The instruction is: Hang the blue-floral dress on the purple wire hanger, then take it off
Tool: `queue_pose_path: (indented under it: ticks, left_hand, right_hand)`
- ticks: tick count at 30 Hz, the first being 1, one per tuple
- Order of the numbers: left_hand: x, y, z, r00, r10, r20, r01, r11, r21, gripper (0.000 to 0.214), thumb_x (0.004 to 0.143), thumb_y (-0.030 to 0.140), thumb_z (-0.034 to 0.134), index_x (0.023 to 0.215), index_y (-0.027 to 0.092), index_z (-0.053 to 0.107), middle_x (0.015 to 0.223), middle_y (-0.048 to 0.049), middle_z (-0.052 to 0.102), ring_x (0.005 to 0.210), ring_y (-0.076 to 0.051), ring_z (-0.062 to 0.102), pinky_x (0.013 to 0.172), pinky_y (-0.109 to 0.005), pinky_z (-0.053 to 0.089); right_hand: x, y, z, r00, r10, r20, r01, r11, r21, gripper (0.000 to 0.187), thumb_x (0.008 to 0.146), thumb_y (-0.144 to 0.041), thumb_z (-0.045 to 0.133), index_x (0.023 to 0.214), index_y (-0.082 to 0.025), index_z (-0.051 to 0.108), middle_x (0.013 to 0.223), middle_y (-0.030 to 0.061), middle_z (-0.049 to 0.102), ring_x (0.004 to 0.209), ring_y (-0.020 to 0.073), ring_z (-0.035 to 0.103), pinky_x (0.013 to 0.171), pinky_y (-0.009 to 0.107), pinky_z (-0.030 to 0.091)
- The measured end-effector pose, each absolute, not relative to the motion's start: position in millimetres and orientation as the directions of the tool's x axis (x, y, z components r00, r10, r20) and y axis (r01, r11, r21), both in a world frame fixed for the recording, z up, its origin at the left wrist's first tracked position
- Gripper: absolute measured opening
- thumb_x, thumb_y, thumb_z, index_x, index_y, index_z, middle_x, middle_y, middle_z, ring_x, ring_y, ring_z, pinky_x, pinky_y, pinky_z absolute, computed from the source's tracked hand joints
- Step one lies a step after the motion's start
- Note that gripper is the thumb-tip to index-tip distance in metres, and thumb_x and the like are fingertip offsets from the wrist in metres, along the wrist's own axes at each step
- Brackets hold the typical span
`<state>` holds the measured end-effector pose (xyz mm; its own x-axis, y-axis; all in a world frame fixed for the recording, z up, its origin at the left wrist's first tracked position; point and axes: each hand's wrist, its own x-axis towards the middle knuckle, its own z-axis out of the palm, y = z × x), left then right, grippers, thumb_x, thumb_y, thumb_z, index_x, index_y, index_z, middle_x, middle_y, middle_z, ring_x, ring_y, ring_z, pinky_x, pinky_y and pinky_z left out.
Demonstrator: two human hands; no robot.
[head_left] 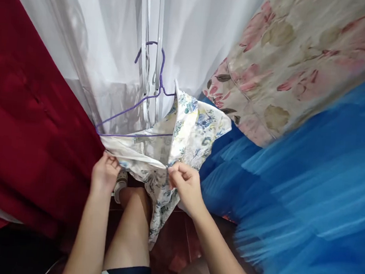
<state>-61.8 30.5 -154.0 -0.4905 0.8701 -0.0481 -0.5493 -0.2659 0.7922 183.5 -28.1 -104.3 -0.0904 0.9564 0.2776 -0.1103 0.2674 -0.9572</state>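
A white garment with a blue and yellow flower print (199, 125) hangs partly on a purple hanger (130, 109). Its right shoulder covers that end of the hanger, while the hanger's left end shows bare. My left hand (105, 170) is closed on the garment's edge, just below that bare end. With fingers pinched, my right hand (183, 179) grips the front edge near the middle of the garment. Below my hands the lower part of the cloth dangles in folds beside my leg.
White cloth with hanging straps (148, 66) is behind the hanger. A dark red cloth (37, 111) fills the left side. To the right hang a pink-flowered fabric (271, 68) and blue tulle (309, 178). Below are a shoe (120, 185) and reddish floor tiles (176, 247).
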Motion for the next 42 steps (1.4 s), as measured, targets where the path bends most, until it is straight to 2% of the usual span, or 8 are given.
queue_pose_path:
  ticks: [5,12,17,23,30,35,39,42]
  left_hand:
    - [10,-17,-204,-0.367,0.92,-0.139,-0.573,-0.106,0.813,0.033,0.07,0.037,0.082,0.087,0.015,0.064,0.077,0.0,0.064,0.076,-0.014,0.063,0.087,-0.031,0.051]
    - [43,-52,-164,-0.204,0.957,0.204,-0.403,-0.272,0.874,0.024,0.091,0.042,0.064,0.088,0.018,0.065,0.084,-0.0023,0.062,0.084,-0.015,0.061,0.078,-0.023,0.047]
    - [49,-74,-151,0.016,0.951,0.308,-0.137,-0.303,0.943,0.016,0.096,0.031,0.059,0.09,0.019,0.068,0.107,-0.0077,0.067,0.115,-0.023,0.06,0.098,-0.031,0.045]
    - [58,-79,-144,0.228,0.93,0.29,0.058,-0.31,0.949,0.017,0.097,0.031,0.057,0.096,0.022,0.072,0.107,-0.0073,0.069,0.126,-0.025,0.055,0.106,-0.034,0.04]
    - [33,-71,-165,0.511,0.859,-0.002,0.024,-0.012,1.0,0.05,0.1,0.054,0.041,0.136,0.023,0.057,0.123,-0.0094,0.064,0.118,-0.024,0.057,0.106,-0.037,0.04]
    - [8,-77,-202,0.744,0.659,-0.115,0.013,0.157,0.988,0.065,0.082,0.075,0.056,0.085,0.012,0.07,0.075,-0.0052,0.063,0.074,-0.018,0.057,0.073,-0.03,0.048]
    - [-27,-82,-189,0.845,0.523,-0.11,-0.025,0.245,0.969,0.068,0.05,0.077,0.079,0.058,0.014,0.056,0.056,-0.0022,0.052,0.054,-0.013,0.046,0.055,-0.028,0.04]
    - [-45,-78,-158,0.84,0.542,-0.022,-0.054,0.123,0.991,0.069,0.05,0.081,0.075,0.052,0.017,0.051,0.051,-0.0026,0.05,0.053,-0.013,0.045,0.057,-0.029,0.042]
  right_hand:
    - [230,-25,-170,0.298,0.945,0.136,-0.081,0.167,-0.983,0.034,0.088,-0.038,0.057,0.06,-0.021,0.047,0.05,-0.0047,0.046,0.048,0.011,0.038,0.049,0.024,0.03]
    - [235,-24,-232,0.34,0.939,0.05,0.069,0.028,-0.997,0.035,0.08,-0.037,0.06,0.052,-0.021,0.047,0.048,-0.0037,0.046,0.048,0.0133,0.041,0.052,0.027,0.033]
    - [208,-47,-232,0.398,0.908,0.132,0.186,0.061,-0.981,0.021,0.07,-0.025,0.068,0.09,-0.018,0.065,0.091,0.0061,0.069,0.088,0.025,0.062,0.084,0.036,0.047]
    - [193,-88,-178,-0.347,0.938,-0.004,0.032,0.007,-0.999,0.047,0.077,-0.018,0.068,0.124,-0.021,0.062,0.124,0.0084,0.065,0.115,0.0285,0.059,0.102,0.041,0.045]
    - [198,-96,-183,-0.365,0.853,-0.373,-0.328,-0.492,-0.806,0.026,0.071,-0.031,0.072,0.092,-0.016,0.069,0.087,0.0076,0.074,0.089,0.0267,0.068,0.087,0.038,0.051]
    - [202,-102,-177,-0.557,0.767,-0.317,-0.536,-0.624,-0.569,0.041,0.053,-0.032,0.063,0.088,-0.014,0.072,0.085,0.0138,0.077,0.088,0.0342,0.072,0.08,0.043,0.056]
    - [206,-100,-158,-0.713,0.661,-0.233,-0.43,-0.674,-0.6,0.052,0.049,-0.026,0.066,0.098,-0.009,0.074,0.098,0.0178,0.078,0.095,0.0368,0.073,0.085,0.044,0.056]
    - [218,-97,-148,-0.781,0.597,-0.184,-0.309,-0.625,-0.717,0.061,0.05,-0.038,0.08,0.104,-0.01,0.074,0.104,0.0168,0.077,0.101,0.0372,0.073,0.087,0.042,0.056]
